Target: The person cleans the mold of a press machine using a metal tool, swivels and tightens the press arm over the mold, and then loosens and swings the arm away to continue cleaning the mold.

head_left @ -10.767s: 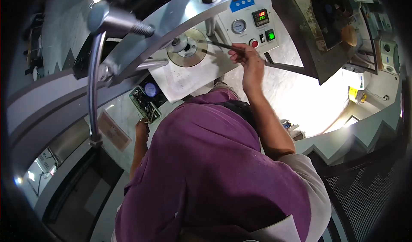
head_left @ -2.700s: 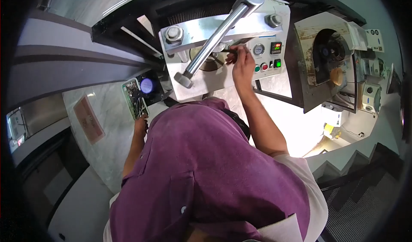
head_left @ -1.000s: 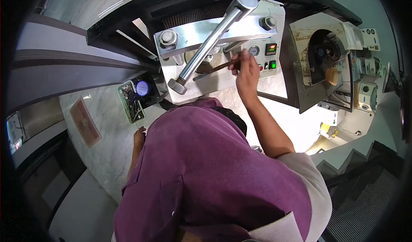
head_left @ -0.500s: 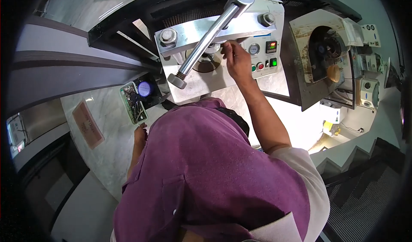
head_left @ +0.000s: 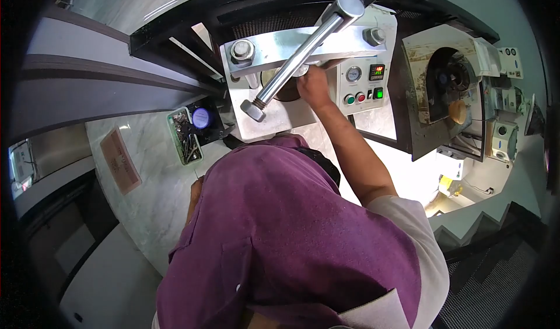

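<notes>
My right hand point(head_left: 314, 87) reaches under the metal crossbar point(head_left: 315, 44) of a white press machine point(head_left: 268, 119), close to the round recess point(head_left: 286, 91) beneath it. Its fingers are curled, and their tips are hidden at the screw end under the bar; what they hold cannot be made out. A long chrome T-handle point(head_left: 300, 52) slants across the crossbar in front of the hand. My left hand point(head_left: 198, 190) hangs low beside my purple apron point(head_left: 280, 212), near the marble surface. The apron covers most of that hand, so its fingers do not show clearly.
A tray point(head_left: 173, 125) of small metal tools and a purple-lidded jar point(head_left: 202, 118) sit left of the press. Farther left lies a pinkish sign point(head_left: 121, 161). The control panel point(head_left: 361, 81) carries a gauge, buttons and a lit display. A stained round-mouthed machine point(head_left: 443, 78) stands right.
My right hand has moved inward and left under the crossbar, fingers more hidden. My left hand has drawn back from the tool tray, toward the apron. The view has shifted slightly.
</notes>
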### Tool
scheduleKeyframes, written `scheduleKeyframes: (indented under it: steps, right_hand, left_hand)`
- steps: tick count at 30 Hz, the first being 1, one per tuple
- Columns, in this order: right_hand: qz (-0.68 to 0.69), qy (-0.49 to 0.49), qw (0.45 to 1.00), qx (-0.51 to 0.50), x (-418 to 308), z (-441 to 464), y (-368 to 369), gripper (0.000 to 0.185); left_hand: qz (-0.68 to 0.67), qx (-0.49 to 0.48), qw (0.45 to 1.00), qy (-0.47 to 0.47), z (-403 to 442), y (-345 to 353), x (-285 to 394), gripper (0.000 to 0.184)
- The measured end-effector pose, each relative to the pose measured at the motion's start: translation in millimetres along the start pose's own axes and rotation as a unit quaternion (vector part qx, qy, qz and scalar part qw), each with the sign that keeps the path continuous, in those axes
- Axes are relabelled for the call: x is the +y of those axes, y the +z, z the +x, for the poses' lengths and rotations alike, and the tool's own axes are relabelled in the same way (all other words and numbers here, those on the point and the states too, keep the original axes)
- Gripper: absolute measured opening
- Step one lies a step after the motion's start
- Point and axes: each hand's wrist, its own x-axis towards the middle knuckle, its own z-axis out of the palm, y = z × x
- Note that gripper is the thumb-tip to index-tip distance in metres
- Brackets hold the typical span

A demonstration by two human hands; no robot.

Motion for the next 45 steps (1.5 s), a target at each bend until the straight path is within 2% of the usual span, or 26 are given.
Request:
scheduleKeyframes:
  steps: [3, 4, 6, 8, 9, 10, 11, 12, 13, 15, 16, 17, 18, 20, 21, 24, 26, 27, 29, 33, 36, 38, 39, 41, 43, 45]
  right_hand:
    - [-0.076, -0.035, 0.995, -0.055, 3.1, -2.3, 11.7, 0.015]
    - [-0.097, -0.053, 0.992, -0.068, 3.7, -1.5, 11.3, 0.018]
    - [-0.123, -0.061, 0.984, -0.113, -4.7, 3.1, 3.8, 0.025]
    - [-0.132, -0.022, 0.971, -0.199, -8.3, 9.1, 0.1, 0.027]
    - [-0.115, -0.031, 0.972, -0.201, -17.3, 13.6, -9.1, 0.028]
    - [-0.080, -0.009, 0.974, -0.214, -17.6, 15.2, -11.5, 0.028]
    - [-0.045, 0.012, 0.973, -0.225, -14.9, 17.2, -13.5, 0.029]
    - [-0.024, 0.005, 0.974, -0.226, -3.6, 15.9, -11.0, 0.026]
    - [-0.054, -0.049, 0.971, -0.226, 5.2, 18.4, -6.2, 0.026]
    - [-0.110, -0.125, 0.962, -0.217, 11.8, 17.0, -9.2, 0.029]
    - [-0.112, -0.126, 0.961, -0.219, -3.1, 19.7, -16.6, 0.029]
    - [-0.081, -0.034, 0.970, -0.228, -20.1, 21.5, -23.4, 0.030]
    - [-0.051, 0.058, 0.969, -0.234, -30.2, 23.3, -27.3, 0.031]
    - [0.010, 0.043, 0.973, -0.225, -25.6, 20.0, -24.8, 0.029]
    - [0.072, 0.029, 0.974, -0.215, -23.7, 18.9, -23.6, 0.028]
    - [0.021, 0.031, 0.971, -0.235, -22.4, 21.0, -22.2, 0.027]
    - [0.017, 0.014, 0.975, -0.223, -19.6, 19.1, -21.1, 0.027]
    - [0.015, -0.003, 0.977, -0.211, -18.9, 19.3, -20.4, 0.027]
    - [-0.004, -0.022, 0.977, -0.212, -23.2, 21.3, -25.1, 0.027]
    - [0.008, -0.037, 0.978, -0.207, -30.6, 25.5, -34.6, 0.026]
    - [0.014, 0.009, 0.972, -0.234, -18.3, 25.9, -25.0, 0.028]
    - [0.030, 0.041, 0.968, -0.247, -13.6, 24.4, -20.5, 0.029]
    - [0.008, 0.033, 0.968, -0.250, -14.8, 23.9, -20.1, 0.030]
    - [-0.015, 0.025, 0.967, -0.253, -17.0, 25.3, -20.6, 0.031]
    - [-0.003, -0.038, 0.975, -0.218, -20.0, 25.3, -23.7, 0.031]
    - [-0.003, 0.006, 0.972, -0.234, -17.2, 23.2, -22.7, 0.032]
  left_hand:
    - [0.193, 0.019, 0.975, 0.108, -2.5, 2.6, -10.2, 0.033]
    - [0.189, 0.025, 0.976, 0.106, -9.8, -1.2, 1.5, 0.033]
    - [-0.079, 0.056, 0.995, -0.024, -35.0, -12.1, 43.8, 0.032]
    - [-0.109, 0.052, 0.993, -0.017, -42.5, -14.8, 55.3, 0.031]
    - [-0.136, 0.043, 0.990, -0.007, -44.5, -17.5, 58.2, 0.030]
    - [-0.251, 0.046, 0.962, -0.093, -36.4, -13.8, 55.9, 0.029]
    - [-0.254, 0.051, 0.961, -0.096, -35.4, -14.3, 49.4, 0.029]
    - [-0.227, 0.058, 0.971, -0.054, -36.9, -14.1, 47.7, 0.029]
    - [-0.199, 0.064, 0.978, -0.012, -40.5, -13.8, 52.6, 0.029]
    - [-0.184, 0.062, 0.980, -0.033, -47.8, -15.7, 60.3, 0.029]
    - [-0.240, 0.061, 0.964, -0.093, -48.4, -14.5, 61.9, 0.030]
    - [-0.294, 0.058, 0.942, -0.152, -48.8, -12.0, 64.0, 0.030]
    - [-0.296, 0.056, 0.941, -0.152, -47.9, -9.6, 59.0, 0.030]
    - [-0.111, 0.008, 0.994, 0.013, -40.7, -4.9, 30.9, 0.033]
    - [-0.112, 0.007, 0.994, 0.013, -31.6, 0.5, 15.3, 0.033]
    - [-0.161, 0.019, 0.986, 0.046, -16.9, 10.8, -4.8, 0.034]
    - [0.095, 0.047, 0.981, 0.160, -19.6, 5.5, 0.8, 0.035]
    - [0.095, 0.048, 0.981, 0.160, -28.2, 1.4, 16.8, 0.035]
    - [-0.164, 0.011, 0.986, -0.031, -50.9, -3.4, 57.0, 0.035]
    - [-0.160, 0.042, 0.986, -0.011, -46.1, -3.4, 47.8, 0.035]
    - [-0.173, 0.038, 0.984, -0.022, -42.4, -0.9, 51.1, 0.034]
    - [-0.252, 0.038, 0.960, -0.116, -39.7, 1.9, 54.9, 0.034]
    - [-0.251, 0.037, 0.961, -0.115, -40.9, 0.6, 56.9, 0.034]
    - [-0.149, -0.002, 0.987, -0.052, -44.0, -2.5, 60.5, 0.035]
    - [-0.154, 0.016, 0.987, -0.031, -43.3, 1.4, 55.3, 0.035]
    - [-0.160, 0.036, 0.987, -0.009, -43.2, 1.6, 57.8, 0.035]
